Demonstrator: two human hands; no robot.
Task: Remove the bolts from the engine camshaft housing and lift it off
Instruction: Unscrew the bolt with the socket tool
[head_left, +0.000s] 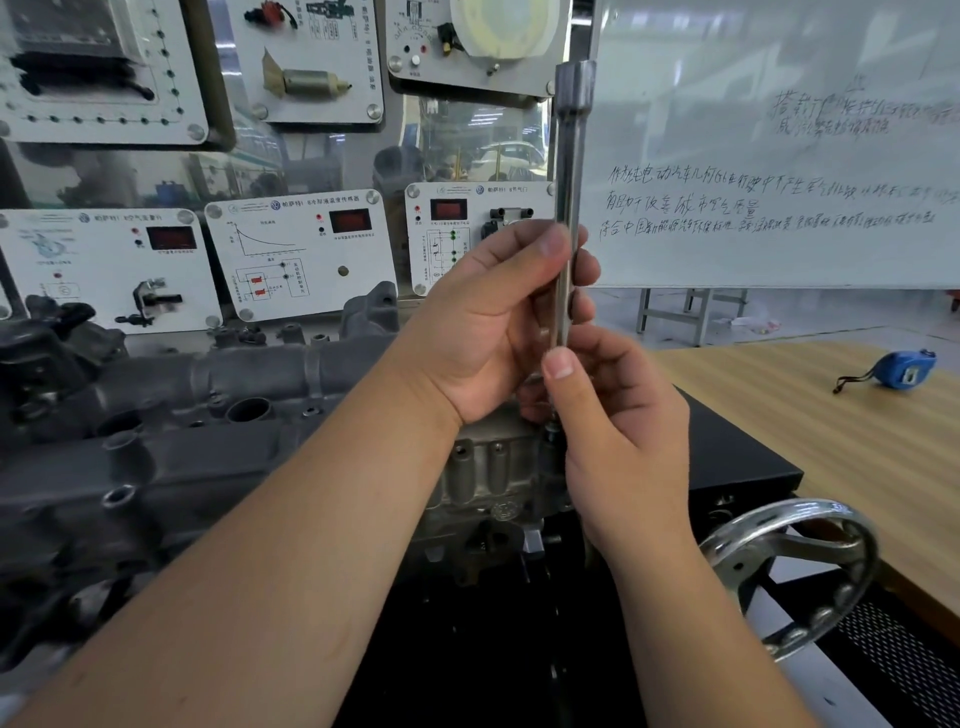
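A long steel extension bar (570, 156) stands upright over the right end of the dark grey camshaft housing (182, 395). My left hand (488, 322) grips the bar's middle, thumb and fingers curled round it. Just below, my right hand (618, 426) pinches the bar's lower part between thumb and fingers. The bar's lower tip meets a bolt (551, 431) on the housing's end, mostly hidden by my right hand. Other bolt holes (119, 493) show along the housing.
A chrome handwheel (789, 571) sticks out at the lower right of the engine stand. A blue tape measure (904, 369) lies on the wooden table (857, 467). Sensor display panels (301, 249) and a whiteboard (779, 156) stand behind the engine.
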